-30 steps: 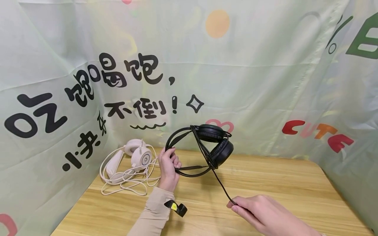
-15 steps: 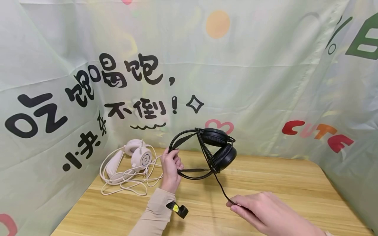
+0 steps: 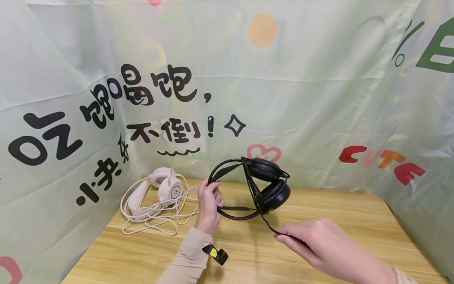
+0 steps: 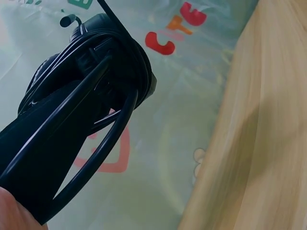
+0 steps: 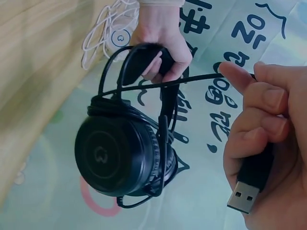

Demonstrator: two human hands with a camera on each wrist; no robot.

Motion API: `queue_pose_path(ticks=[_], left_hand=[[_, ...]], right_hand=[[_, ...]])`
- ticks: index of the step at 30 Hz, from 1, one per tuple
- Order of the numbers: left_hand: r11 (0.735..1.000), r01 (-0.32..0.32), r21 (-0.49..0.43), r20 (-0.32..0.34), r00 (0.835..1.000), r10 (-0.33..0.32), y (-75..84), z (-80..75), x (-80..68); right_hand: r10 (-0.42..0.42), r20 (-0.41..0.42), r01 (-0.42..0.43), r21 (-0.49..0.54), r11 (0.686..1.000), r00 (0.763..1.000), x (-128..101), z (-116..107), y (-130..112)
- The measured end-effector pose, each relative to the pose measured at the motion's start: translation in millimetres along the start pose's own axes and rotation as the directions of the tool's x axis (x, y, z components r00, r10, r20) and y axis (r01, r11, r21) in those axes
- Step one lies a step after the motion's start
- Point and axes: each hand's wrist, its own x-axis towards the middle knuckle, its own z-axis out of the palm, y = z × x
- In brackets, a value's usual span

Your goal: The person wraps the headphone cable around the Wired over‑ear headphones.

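Black over-ear headphones (image 3: 276,195) are held up above the table, with their cable wound in several turns around the earcup end. My left hand (image 3: 210,203) grips them by the headband, fingers curled round it. A free length of black cable (image 3: 270,228) runs from the wrapped turns to my right hand (image 3: 315,244), which pinches it between thumb and forefinger. In the right wrist view a USB plug (image 5: 244,194) sticks out from below the curled fingers of that hand. The left wrist view shows the wound cable turns (image 4: 110,40) close to the headband's two thin tubes.
White headphones (image 3: 170,191) with a loose, looped white cable (image 3: 156,223) lie on the wooden table (image 3: 340,213) at the left. A printed fabric curtain (image 3: 301,98) stands behind the table and along both sides. A black strap (image 3: 216,254) sits at the left wrist.
The left hand has moved the black headphones slightly right and down. The right hand has risen a little, and the cable span between the two has become shorter and slacker.
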Motion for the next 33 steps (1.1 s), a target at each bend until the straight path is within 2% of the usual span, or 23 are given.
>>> queue_pose_path(ticks=[16,23,33], left_hand=[[0.997,0.049,0.055,0.116,0.992,-0.055,-2.4,5.7,-7.8],[0.993,0.081,0.083,0.15,0.984,-0.092,-3.1,7.0,-9.6],[0.989,0.088,0.121,0.195,0.975,-0.11,-4.9,9.5,-11.2]], right_hand=[[-0.01,-0.012,0.01,-0.058,0.998,1.0,16.2,-15.9,9.6],[-0.037,-0.039,0.033,-0.1,0.994,0.999,21.6,-18.0,15.6],[-0.053,-0.043,0.049,-0.098,0.994,0.998,30.1,-20.5,25.8]])
